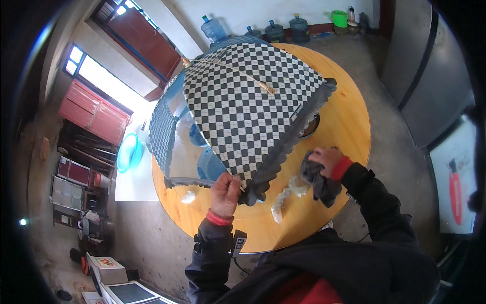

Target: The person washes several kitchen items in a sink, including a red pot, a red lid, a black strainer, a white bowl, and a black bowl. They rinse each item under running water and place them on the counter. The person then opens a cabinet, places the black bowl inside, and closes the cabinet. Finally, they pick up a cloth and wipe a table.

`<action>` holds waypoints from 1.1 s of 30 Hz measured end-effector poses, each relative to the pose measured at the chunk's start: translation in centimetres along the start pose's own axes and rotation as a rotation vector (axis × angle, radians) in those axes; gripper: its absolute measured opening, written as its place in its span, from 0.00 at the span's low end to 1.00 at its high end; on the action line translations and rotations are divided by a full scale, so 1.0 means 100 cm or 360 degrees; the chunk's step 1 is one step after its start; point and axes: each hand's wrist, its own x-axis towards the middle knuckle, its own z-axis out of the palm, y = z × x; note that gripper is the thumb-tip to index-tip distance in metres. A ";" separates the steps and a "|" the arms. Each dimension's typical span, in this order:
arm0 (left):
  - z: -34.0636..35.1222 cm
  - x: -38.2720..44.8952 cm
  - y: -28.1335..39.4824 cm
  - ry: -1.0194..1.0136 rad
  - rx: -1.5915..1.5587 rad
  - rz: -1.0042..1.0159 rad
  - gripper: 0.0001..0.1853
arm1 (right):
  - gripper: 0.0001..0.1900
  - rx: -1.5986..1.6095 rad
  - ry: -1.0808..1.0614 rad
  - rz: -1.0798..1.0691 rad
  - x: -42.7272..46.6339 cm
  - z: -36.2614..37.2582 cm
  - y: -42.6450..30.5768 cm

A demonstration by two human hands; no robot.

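Observation:
My left hand (225, 194) pinches the near corner of a checkered fabric food cover (246, 102), a tent-like dome with a dark ruffled hem. A cord with a wooden toggle (267, 87) lies across its top. Through the cover's mesh panel, blue bowls (209, 163) show beneath. My right hand (327, 159) grips a dark grey cloth (322, 186) on the round wooden table (351, 117). Crumpled white tissues (281, 203) lie between my hands, and another white scrap (188, 197) is left of my left hand. A dark pan (312, 127) peeks out from under the hem.
Large blue water jugs (300, 28) line the far wall, with a green watering can (339, 18) to their right. A tall grey refrigerator (429, 76) stands at the right. Left of the round table, a turquoise basin (129, 152) rests on a white surface (136, 188).

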 end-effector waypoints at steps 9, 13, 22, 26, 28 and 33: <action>0.019 -0.008 -0.002 0.0308 0.0089 0.0095 0.11 | 0.23 -0.0039 0.0724 0.0808 0.017 0.024 0.079; 0.024 -0.010 -0.002 0.0364 0.0039 0.0095 0.11 | 0.25 -0.0268 0.0352 0.0859 0.042 0.027 0.064; 0.025 -0.008 -0.004 0.0436 0.0164 0.0102 0.12 | 0.25 -0.0022 0.0032 0.0075 0.030 0.013 0.064; 0.030 -0.007 -0.006 0.0484 0.0156 0.0106 0.12 | 0.18 -0.0322 0.0356 0.0320 0.035 0.027 0.046; 0.032 -0.007 -0.005 0.0460 0.0164 0.0065 0.12 | 0.18 -0.0320 0.0198 0.0218 0.034 0.037 0.029; 0.032 -0.009 -0.001 0.0426 0.0130 0.0054 0.12 | 0.21 -0.0157 0.0147 0.0108 0.032 0.035 0.013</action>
